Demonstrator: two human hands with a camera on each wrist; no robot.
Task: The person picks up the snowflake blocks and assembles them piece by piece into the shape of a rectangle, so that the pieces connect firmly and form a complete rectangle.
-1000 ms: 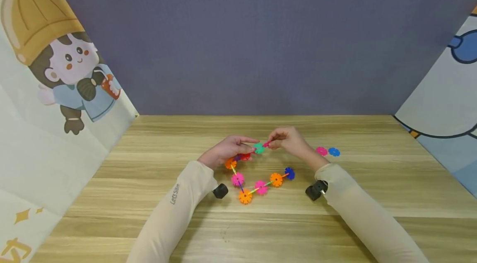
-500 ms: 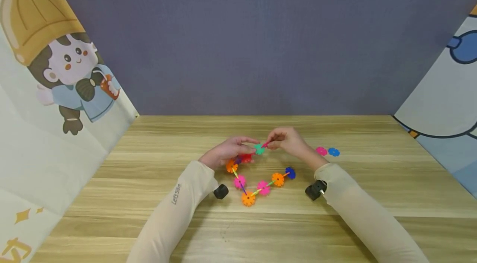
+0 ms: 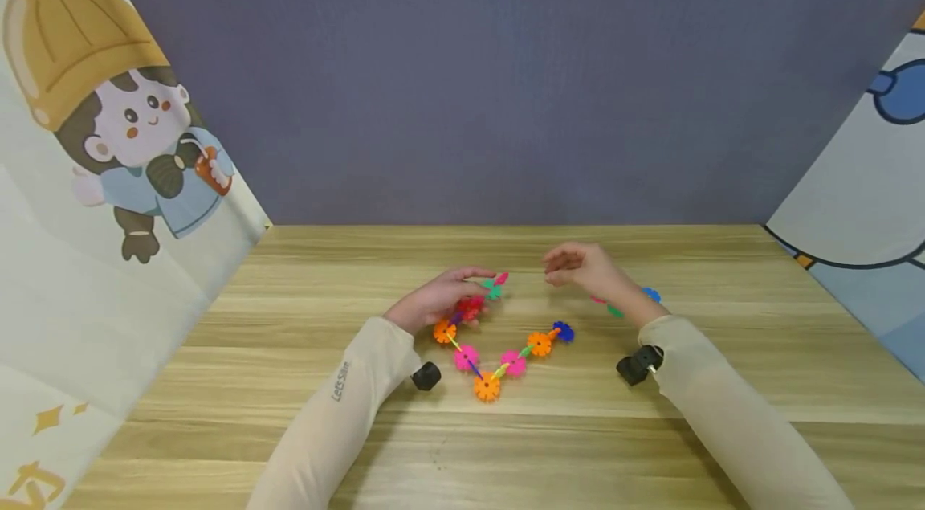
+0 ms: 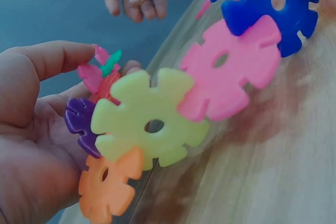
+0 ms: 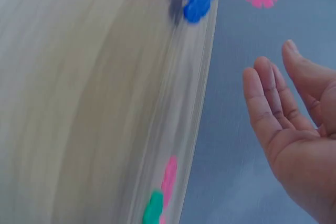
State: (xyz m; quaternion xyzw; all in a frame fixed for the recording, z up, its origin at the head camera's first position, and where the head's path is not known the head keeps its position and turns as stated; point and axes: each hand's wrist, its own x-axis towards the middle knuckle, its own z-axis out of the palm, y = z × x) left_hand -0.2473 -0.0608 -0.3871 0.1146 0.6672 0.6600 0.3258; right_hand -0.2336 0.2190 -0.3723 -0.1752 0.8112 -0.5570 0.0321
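My left hand (image 3: 437, 297) holds one end of a chain of notched plastic snowflake discs, near its red, green and pink pieces. The chain curves over the table as a U, through an orange disc (image 3: 487, 386) at the bottom to a dark blue disc (image 3: 563, 332) at its free end. In the left wrist view a pale yellow disc (image 4: 123, 106) joins a pink disc (image 4: 231, 72), with a purple disc (image 4: 80, 121) beside the palm. My right hand (image 3: 588, 269) is apart from the chain, fingers loosely bent and holding nothing, above the table to the right.
Loose discs lie behind and under my right wrist: a blue disc (image 3: 651, 295), a green disc (image 3: 615, 311) and a partly hidden pink disc (image 3: 598, 299). A dark grey panel (image 3: 506, 92) stands along the back edge of the wooden table (image 3: 462, 462).
My right hand has let go of the pink disc, now on the chain's end beside the green one, and moved right. The left hand keeps its hold; the chain has shifted slightly.
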